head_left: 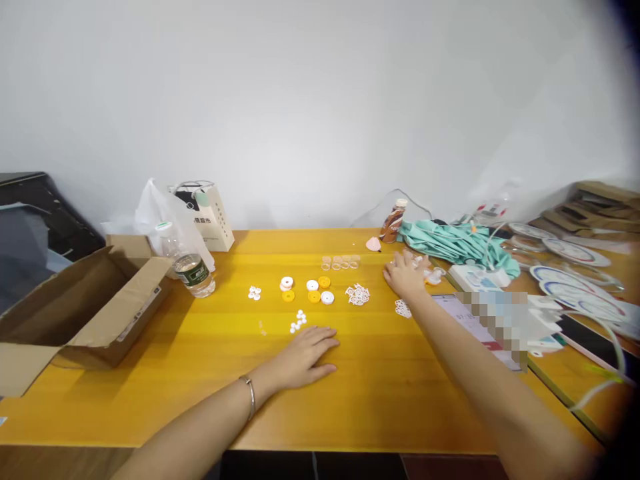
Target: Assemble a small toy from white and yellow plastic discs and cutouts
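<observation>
My left hand (303, 357) lies flat on the yellow table (210, 373), fingers stretched out, holding nothing; a silver bracelet is on its wrist. Just beyond its fingertips sit small white buttons (298, 321). My right hand (406, 275) reaches far across the table, palm down with fingers spread, over small white and orange pieces (431, 273). Between the hands lie yellow and white discs (314, 291), a pile of white lacy pieces (358, 294), and a row of clear rings (340, 262).
An open cardboard box (75, 313) stands at the left, with a water bottle (193, 267), plastic bag and small carton (215, 217) behind it. At the right are a brown drink bottle (393, 221), teal cloth (457, 243), round printed fans (575, 277) and cables.
</observation>
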`<state>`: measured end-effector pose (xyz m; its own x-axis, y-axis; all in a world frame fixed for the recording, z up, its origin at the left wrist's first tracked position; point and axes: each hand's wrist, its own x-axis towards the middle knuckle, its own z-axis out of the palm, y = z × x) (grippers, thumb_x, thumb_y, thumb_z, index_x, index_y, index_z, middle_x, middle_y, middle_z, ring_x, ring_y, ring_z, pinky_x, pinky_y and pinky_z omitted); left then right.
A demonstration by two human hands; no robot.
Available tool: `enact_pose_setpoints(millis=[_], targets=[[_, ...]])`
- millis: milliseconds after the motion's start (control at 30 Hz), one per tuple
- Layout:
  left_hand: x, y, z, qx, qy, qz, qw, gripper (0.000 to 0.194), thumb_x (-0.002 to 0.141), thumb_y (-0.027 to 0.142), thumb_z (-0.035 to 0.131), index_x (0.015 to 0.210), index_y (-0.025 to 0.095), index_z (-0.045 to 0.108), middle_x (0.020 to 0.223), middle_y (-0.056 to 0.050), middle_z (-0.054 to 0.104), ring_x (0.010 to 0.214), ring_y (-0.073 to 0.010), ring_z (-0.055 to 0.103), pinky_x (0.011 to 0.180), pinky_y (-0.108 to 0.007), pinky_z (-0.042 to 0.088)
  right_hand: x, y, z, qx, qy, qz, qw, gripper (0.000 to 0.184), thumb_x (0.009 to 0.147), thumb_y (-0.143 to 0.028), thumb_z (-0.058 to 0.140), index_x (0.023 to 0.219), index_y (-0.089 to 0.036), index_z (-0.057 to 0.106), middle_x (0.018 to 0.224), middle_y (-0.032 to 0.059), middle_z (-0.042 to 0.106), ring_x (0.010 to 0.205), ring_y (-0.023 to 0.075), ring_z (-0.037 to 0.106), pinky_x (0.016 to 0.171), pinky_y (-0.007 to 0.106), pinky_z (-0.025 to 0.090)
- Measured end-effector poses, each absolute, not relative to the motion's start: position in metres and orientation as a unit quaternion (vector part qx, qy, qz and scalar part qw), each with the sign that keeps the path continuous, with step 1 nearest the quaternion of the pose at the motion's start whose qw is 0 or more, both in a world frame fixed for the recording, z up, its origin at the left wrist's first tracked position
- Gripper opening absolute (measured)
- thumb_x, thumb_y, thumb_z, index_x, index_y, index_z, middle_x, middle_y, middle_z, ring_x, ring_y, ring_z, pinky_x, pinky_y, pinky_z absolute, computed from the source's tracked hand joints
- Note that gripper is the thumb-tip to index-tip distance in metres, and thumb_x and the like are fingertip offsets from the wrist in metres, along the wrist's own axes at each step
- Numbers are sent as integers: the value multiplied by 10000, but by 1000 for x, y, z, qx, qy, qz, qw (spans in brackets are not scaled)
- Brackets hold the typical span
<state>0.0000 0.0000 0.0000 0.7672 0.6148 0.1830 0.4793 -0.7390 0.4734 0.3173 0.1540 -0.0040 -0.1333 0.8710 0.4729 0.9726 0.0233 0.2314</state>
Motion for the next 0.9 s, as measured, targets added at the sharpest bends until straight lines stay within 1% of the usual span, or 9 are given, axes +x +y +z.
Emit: enact_pose_setpoints(millis=[67, 133, 200, 267, 367, 567, 667, 767, 900], targets=[[0, 0, 0, 918, 298, 164, 204, 487, 843, 393, 476, 1284, 206, 390, 1363, -101, 394, 1264, -236, 348, 1070, -408, 259, 307, 148, -1, -638, -715, -255, 131, 247, 824, -255, 451, 907, -143, 655, 1302, 173, 447, 1266, 367, 247, 935, 695, 64], [0, 0, 0, 917, 296, 168, 206, 484, 837, 384, 487, 1279, 208, 396, 1362, -101, 395, 1262, -238, 352, 1071, -411, 255, 290, 137, -1, -604, -738, -239, 182, 257, 837, -256, 437, 952, -148, 639, 1319, 164, 434, 1275, 358, 257, 971, 663, 93], [0, 1, 0, 917, 294, 174, 207, 481, 834, 380, 494, 1273, 208, 404, 1360, -102, 398, 1260, -239, 355, 1070, -409, 257, 269, 119, -7, -553, -777, -186, 237, 266, 849, -264, 424, 989, -162, 625, 1276, 151, 483, 1248, 321, 336, 1008, 574, 203], [0, 1, 0, 917, 293, 175, 205, 476, 834, 386, 492, 1267, 205, 412, 1356, -101, 405, 1258, -236, 356, 1069, -403, 259, 250, 96, -16, -503, -804, -109, 296, 258, 856, -269, 417, 993, -177, 617, 1214, 135, 535, 1178, 271, 443, 988, 475, 337], [0, 1, -1, 921, 293, 171, 192, 470, 841, 394, 476, 1263, 193, 419, 1351, -101, 411, 1256, -230, 356, 1074, -393, 253, 228, 58, -30, -446, -829, 7, 338, 243, 864, -254, 405, 995, -203, 604, 1166, 101, 577, 1093, 224, 534, 936, 406, 436], [-2, -1, 0, 927, 287, 175, 163, 477, 842, 397, 473, 1257, 166, 430, 1346, -108, 416, 1254, -218, 359, 1068, -351, 273, 218, 15, -36, -412, -856, 90, 299, 274, 848, -239, 439, 1087, -225, 570, 1199, 88, 571, 1105, 232, 537, 932, 419, 455], [-1, -2, 0, 925, 287, 194, 155, 405, 842, 378, 480, 1202, 192, 483, 1292, -80, 481, 1208, -205, 415, 1044, -346, 307, 218, 17, -34, -420, -851, 108, 298, 270, 849, -246, 442, 1086, -228, 569, 1176, 90, 581, 1093, 230, 543, 927, 423, 457], [-3, 3, 3, 905, 319, 253, 126, 310, 864, 321, 450, 1143, 209, 524, 1207, -51, 551, 1147, -181, 465, 1015, -336, 336, 217, 21, -33, -423, -845, 126, 302, 262, 843, -270, 464, 1075, -234, 580, 1159, 89, 590, 1073, 234, 555, 923, 428, 456], [-22, 25, 11, 843, 402, 353, 48, 262, 870, 232, 423, 1104, 203, 535, 1119, -55, 587, 1085, -177, 492, 970, -342, 366, 217, 22, -30, -431, -841, 144, 295, 264, 838, -297, 478, 1068, -232, 591, 1173, 92, 580, 1078, 241, 550, 932, 432, 446]])
